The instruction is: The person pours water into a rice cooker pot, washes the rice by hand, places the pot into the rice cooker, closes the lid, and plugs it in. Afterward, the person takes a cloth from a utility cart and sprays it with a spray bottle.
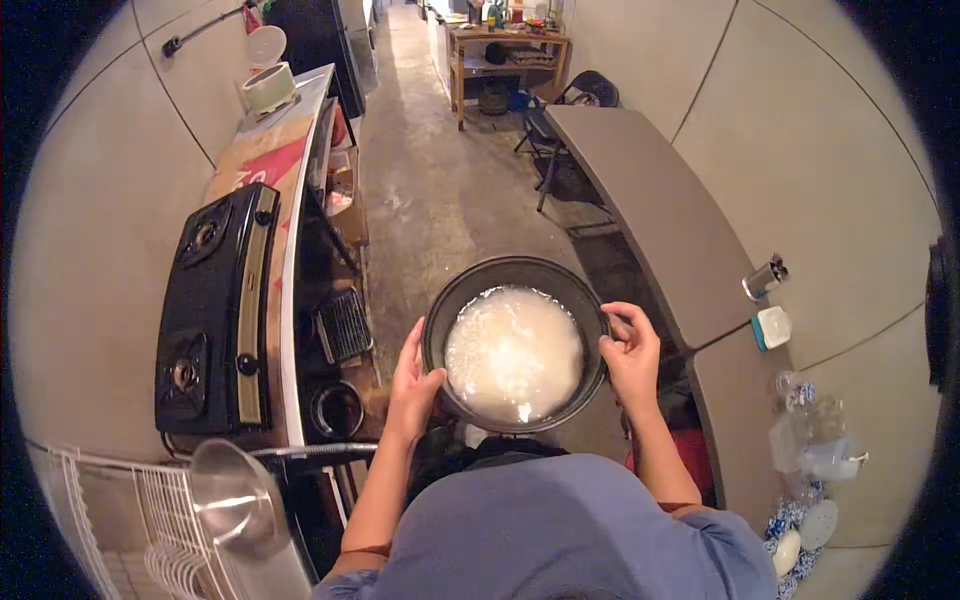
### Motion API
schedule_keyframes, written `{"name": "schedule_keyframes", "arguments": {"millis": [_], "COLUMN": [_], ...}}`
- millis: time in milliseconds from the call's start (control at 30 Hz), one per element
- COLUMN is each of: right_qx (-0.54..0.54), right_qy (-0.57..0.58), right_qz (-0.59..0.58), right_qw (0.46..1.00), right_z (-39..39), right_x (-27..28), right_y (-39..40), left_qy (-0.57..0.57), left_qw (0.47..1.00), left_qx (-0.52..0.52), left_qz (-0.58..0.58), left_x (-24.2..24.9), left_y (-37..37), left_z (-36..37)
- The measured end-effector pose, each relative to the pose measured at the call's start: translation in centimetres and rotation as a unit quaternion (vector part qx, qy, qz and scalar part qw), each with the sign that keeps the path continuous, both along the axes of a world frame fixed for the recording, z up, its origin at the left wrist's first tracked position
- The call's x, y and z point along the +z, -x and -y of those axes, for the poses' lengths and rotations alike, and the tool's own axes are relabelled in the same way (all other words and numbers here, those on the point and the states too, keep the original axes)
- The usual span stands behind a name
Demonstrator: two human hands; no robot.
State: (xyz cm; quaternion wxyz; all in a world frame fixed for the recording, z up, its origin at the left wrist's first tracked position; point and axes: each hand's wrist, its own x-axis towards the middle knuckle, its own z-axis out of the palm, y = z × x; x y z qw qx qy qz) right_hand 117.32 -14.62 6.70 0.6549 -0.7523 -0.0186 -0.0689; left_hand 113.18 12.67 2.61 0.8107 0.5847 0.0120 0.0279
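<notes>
A round, dark pot (512, 272) is held up in front of my body, above the floor. Inside it lie pale grains that look like rice (505, 360), in cloudy water with bright reflections on top. My left hand (412, 388) grips the pot's left side, thumb at the rim and fingers along the outer wall. On the opposite side, my right hand (630, 352) is closed on the rim with its fingers curled. The pot's underside is hidden from this view.
Left, a two-burner gas stove (215, 315) stands on a counter, near a metal bowl (235, 495) and white dish rack (165, 520). Right runs a long grey table (650, 190) holding a metal cup (765, 277) and containers. Folding chairs (545, 130) stand farther back.
</notes>
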Motion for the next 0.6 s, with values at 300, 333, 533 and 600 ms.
{"name": "schedule_keyframes", "arguments": {"millis": [300, 333, 533, 600], "right_qx": [0.016, 0.017, 0.059, 0.076], "right_qy": [-0.104, -0.088, -0.119, -0.072], "right_qz": [0.078, 0.081, -0.028, -0.024], "right_qw": [0.991, 0.993, 0.991, 0.994], "right_z": [-2.8, -3.5, -7.3, -8.3], "right_x": [-4.8, -4.8, -2.0, -0.5], "right_y": [-19.9, -22.2, -36.2, -40.5], "left_qy": [-0.131, -0.146, -0.079, -0.044], "left_qw": [0.988, 0.987, 0.986, 0.985], "left_qx": [0.047, 0.051, 0.092, 0.119], "left_qz": [0.062, 0.039, -0.113, -0.117], "left_x": [2.7, 2.8, 3.6, 3.1], "left_y": [-17.4, -19.4, -29.9, -33.7], "left_z": [-2.1, -2.5, -4.7, -5.0]}}
